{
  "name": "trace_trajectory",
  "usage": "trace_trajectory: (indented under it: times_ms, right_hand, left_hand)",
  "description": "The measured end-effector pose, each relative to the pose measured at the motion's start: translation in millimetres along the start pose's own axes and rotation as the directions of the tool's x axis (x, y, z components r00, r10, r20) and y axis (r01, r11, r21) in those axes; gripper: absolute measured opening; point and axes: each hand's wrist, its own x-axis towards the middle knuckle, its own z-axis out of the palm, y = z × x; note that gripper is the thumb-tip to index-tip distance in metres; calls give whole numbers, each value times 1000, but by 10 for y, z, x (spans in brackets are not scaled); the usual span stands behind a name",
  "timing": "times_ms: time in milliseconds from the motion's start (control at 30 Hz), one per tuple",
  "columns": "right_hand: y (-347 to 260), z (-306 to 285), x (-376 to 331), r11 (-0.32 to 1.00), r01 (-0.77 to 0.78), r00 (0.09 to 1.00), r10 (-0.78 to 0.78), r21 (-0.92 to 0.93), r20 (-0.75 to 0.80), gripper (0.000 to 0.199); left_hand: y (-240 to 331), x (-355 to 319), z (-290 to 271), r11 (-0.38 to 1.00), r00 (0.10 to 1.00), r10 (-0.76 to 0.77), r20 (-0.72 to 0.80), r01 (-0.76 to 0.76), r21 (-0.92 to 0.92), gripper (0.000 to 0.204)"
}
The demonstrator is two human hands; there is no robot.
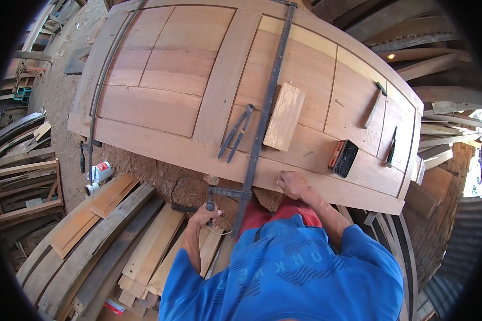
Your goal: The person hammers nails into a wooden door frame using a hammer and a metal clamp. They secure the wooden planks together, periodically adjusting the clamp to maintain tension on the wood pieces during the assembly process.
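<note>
Lettering crosses the blue shirt [286,267], bottom centre. Lower left of centre, the left hand [201,215] wraps its fingers round the handle [210,205] of a long clamp [268,96]; the right hand [293,184], fingers curled together, touches the panelled door [222,80], upper frame.

A broad wooden panel [227,80], framed and divided by grooves, carries everything. One dark clamp bar [271,85] crosses its face near the middle; a second bar [95,101] spans its left end. Pincers [243,130] lie with handles spread just left of the middle bar, a pale wood block [285,116] just right of it. Farther right lie an open black-and-orange box [345,159], a hammer [373,109] and a narrow dark tool [392,147].
</note>
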Motion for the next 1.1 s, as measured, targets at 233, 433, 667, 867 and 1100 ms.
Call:
trace_trajectory:
  times_ms: [233,433,667,867,1100]
  right_hand:
    - [-16,-153,101,999,-36,999,36,6,-2,26]
    - [-318,-119,125,1000,-25,1000,25,-10,1,26]
    - [-69,191,116,999,32,999,-32,-7,-9,27]
    - [-351,28,149,999,-22,999,23,-43,22,29]
    - [-321,-9,109,1000,12,999,-11,-15,34,29]
  left_hand:
    - [98,-103,876,649,539,469,-700,327,686,31]
    - [-1,-46,193,978,978,64,-199,-21,207,33]
    - [-203,-25,430,726,720,500,-482,-45,686,40]
    - [-64,-53,597,665,639,529,-558,96,741,39]
    - [4,-45,-11,985,1000,9,-21,-5,171,38]
